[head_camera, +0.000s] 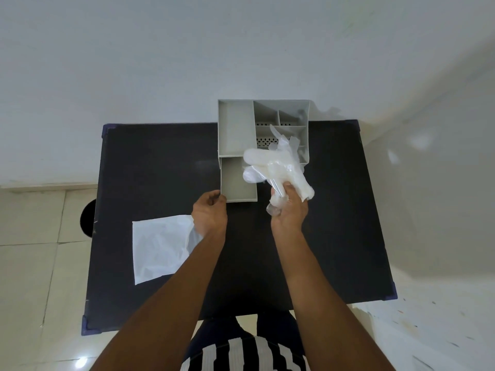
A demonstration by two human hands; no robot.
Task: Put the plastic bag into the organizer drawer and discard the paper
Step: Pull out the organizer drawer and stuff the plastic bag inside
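Observation:
A grey organizer with several compartments stands at the far middle of the black table. Its drawer is pulled out toward me and shows nothing inside. My left hand grips the drawer's front left corner. My right hand holds a crumpled, translucent white plastic bag in the air, just right of the drawer and over the organizer's front right part. A flat white sheet of paper lies on the table's left side, partly under my left forearm.
A white wall rises behind the table. Pale floor tiles show on the left, with a dark round object beside the table's left edge. Blue corner caps mark the table's corners. My striped shirt shows at the bottom.

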